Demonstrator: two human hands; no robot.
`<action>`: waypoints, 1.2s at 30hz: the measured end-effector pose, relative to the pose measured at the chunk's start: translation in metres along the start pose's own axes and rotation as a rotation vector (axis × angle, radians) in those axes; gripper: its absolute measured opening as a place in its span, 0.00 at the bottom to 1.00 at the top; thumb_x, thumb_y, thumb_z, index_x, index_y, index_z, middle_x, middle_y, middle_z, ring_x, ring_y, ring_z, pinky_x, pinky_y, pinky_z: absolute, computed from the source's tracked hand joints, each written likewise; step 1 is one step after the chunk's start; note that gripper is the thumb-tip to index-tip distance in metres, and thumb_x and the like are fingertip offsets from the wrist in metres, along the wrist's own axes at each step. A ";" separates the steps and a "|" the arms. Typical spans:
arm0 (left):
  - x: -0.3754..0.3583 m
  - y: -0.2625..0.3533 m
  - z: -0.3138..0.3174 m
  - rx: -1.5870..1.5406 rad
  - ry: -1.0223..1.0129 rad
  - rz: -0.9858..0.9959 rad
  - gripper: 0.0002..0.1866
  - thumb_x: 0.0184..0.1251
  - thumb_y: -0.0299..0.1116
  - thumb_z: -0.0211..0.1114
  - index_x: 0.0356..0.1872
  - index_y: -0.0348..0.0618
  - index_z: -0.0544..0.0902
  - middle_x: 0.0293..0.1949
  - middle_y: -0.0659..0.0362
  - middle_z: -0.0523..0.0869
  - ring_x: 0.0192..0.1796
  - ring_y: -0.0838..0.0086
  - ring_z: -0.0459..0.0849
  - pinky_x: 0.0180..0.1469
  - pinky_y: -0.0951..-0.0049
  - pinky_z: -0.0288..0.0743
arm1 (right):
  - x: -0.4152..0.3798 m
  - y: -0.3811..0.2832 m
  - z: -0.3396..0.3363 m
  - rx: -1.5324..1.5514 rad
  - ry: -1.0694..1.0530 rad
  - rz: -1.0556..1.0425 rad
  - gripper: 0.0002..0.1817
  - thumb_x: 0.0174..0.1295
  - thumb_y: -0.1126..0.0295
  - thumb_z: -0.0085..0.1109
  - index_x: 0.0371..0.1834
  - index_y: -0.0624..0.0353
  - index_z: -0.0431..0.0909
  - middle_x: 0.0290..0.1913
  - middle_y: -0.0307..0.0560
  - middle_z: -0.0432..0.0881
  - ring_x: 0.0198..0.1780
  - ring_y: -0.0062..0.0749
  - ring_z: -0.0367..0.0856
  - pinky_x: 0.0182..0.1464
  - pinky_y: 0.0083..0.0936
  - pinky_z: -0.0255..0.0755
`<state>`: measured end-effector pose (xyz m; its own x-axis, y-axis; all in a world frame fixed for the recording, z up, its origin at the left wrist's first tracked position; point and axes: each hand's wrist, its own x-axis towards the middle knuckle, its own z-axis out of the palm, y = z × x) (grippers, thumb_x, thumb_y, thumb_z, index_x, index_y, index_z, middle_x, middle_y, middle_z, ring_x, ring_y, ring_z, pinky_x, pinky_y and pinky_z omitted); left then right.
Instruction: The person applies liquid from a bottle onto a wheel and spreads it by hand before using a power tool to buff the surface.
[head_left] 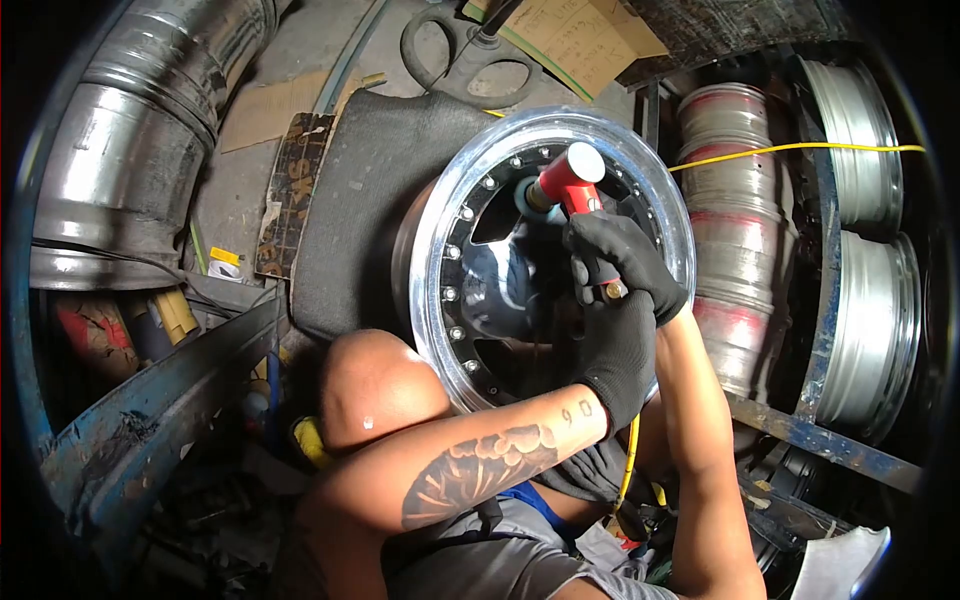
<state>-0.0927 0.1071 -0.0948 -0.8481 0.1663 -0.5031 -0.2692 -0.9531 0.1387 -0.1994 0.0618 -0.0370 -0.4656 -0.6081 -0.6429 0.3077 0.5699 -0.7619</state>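
Observation:
A red air sander (560, 183) with a pale rear cap sits in both my gloved hands, its small round pad against the black face near the inner edge of a wheel rim (430, 250). This rim has a polished lip and a ring of bolts. My right hand (632, 258), in a dark glove, is closed around the tool's body. Lower down, my left hand (620, 345) is wrapped about the handle end, partly overlapped by the right. Below my hands runs a yellow air hose (631, 465). The rim stands between my legs, tilted toward me.
A dark padded mat (375, 190) lies left of the rim. Stacked metal rims (130, 180) stand at far left. More rims (735, 240) fill a blue metal rack (828, 290) on the right. Cardboard (575, 45) lies at the top, and a yellow hose (800, 147) crosses the rack.

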 end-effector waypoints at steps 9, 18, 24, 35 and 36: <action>-0.015 -0.022 0.001 -0.007 -0.031 -0.041 0.11 0.68 0.38 0.63 0.41 0.40 0.78 0.28 0.57 0.81 0.26 0.69 0.80 0.30 0.66 0.73 | -0.023 0.016 -0.001 0.058 -0.006 0.056 0.15 0.71 0.55 0.65 0.40 0.58 0.80 0.27 0.38 0.80 0.24 0.21 0.79 0.23 0.21 0.73; -0.014 -0.016 0.003 -0.015 -0.034 -0.020 0.11 0.68 0.37 0.63 0.41 0.40 0.78 0.28 0.57 0.81 0.27 0.69 0.80 0.31 0.66 0.73 | -0.022 0.015 -0.005 0.045 -0.024 0.058 0.16 0.72 0.55 0.64 0.40 0.59 0.80 0.27 0.37 0.80 0.23 0.20 0.79 0.23 0.19 0.73; 0.007 0.023 0.004 -0.020 -0.015 0.046 0.11 0.68 0.37 0.63 0.40 0.40 0.79 0.28 0.56 0.81 0.28 0.69 0.81 0.32 0.66 0.74 | 0.011 -0.003 -0.002 -0.066 0.050 -0.030 0.17 0.72 0.54 0.64 0.40 0.59 0.80 0.23 0.39 0.79 0.19 0.22 0.77 0.21 0.20 0.73; -0.005 -0.011 0.004 -0.028 -0.027 -0.003 0.10 0.69 0.37 0.63 0.40 0.40 0.79 0.28 0.56 0.81 0.29 0.68 0.82 0.34 0.66 0.75 | -0.017 0.018 -0.008 0.076 0.035 0.058 0.17 0.72 0.54 0.64 0.39 0.59 0.80 0.22 0.41 0.80 0.17 0.23 0.77 0.20 0.21 0.72; -0.010 -0.017 0.004 -0.027 -0.029 -0.014 0.10 0.69 0.37 0.63 0.40 0.40 0.79 0.28 0.56 0.81 0.29 0.68 0.82 0.34 0.66 0.75 | -0.022 0.024 -0.009 0.080 0.021 0.058 0.17 0.72 0.54 0.64 0.39 0.58 0.80 0.22 0.40 0.80 0.17 0.23 0.77 0.20 0.21 0.71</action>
<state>-0.0810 0.1230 -0.0887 -0.8574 0.1867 -0.4796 -0.2691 -0.9569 0.1087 -0.1891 0.0935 -0.0404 -0.4618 -0.5634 -0.6851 0.3993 0.5577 -0.7277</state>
